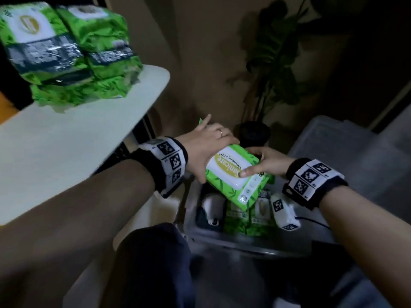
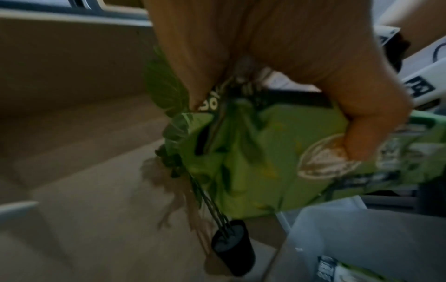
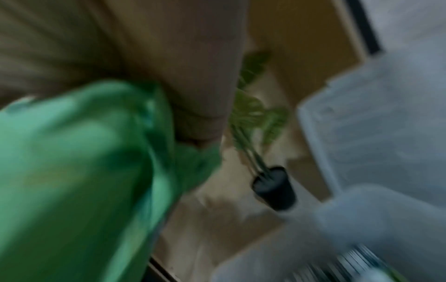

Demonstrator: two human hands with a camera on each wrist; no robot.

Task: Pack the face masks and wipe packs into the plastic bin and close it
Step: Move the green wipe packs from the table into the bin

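Two bare forearms, each banded with a marker-printed wrist strap, reach out over the clear plastic bin (image 1: 255,245) on the floor. The left hand (image 1: 206,145) and right hand (image 1: 266,162) both clasp one green wipe pack (image 1: 235,174), thumbs on top, fingers curled underneath, holding it tilted just above the bin's opening. More green packs (image 1: 242,221) lie inside. A stack of bundled wipe packs (image 1: 71,54) sits on the white table (image 1: 66,147) to the left. A potted plant (image 1: 255,132) stands behind.
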